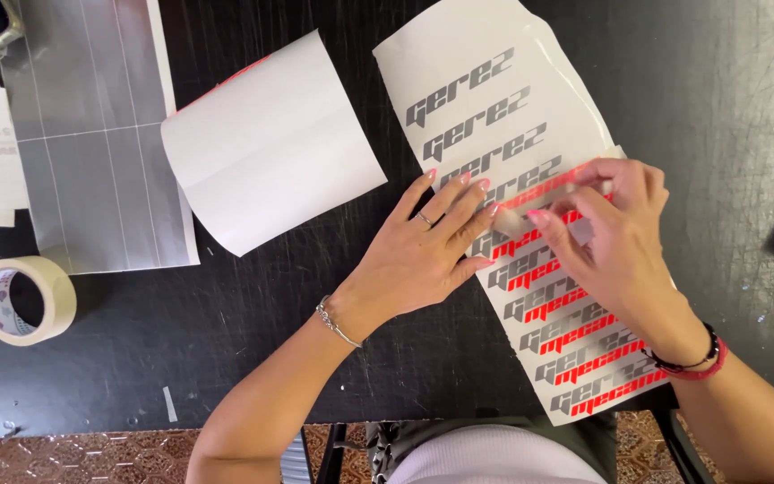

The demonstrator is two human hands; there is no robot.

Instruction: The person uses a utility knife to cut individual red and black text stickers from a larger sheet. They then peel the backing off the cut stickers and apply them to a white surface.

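Item: tape roll (25,299), cream, lying flat at the 9 o'clock edge of the black counter (253,341); untouched.

Item: grey lined sheet (100,134) at 10 o'clock, with a curled white sheet (270,143) just beside it at 11 o'clock.

Item: left hand (418,260), at centre. Palm down, fingers (459,202) spread and released, their tips pressing the left edge of the decal sheet (494,108); ring and bracelet worn.

Item: decal sheet, white backing with rows of grey and red lettering, running from 12 o'clock down to 5 o'clock.

Item: right hand (615,242), at 3 o'clock. Wrist arched, thumb and forefinger pinched on a clear film strip (544,197) lifted off the lettering.

Risk, judged: a steep or hasty pull could tear the film or drag letters off crooked. If the left hand's pressure slackens, the sheet may slide. Loose film could fold and stick to itself.
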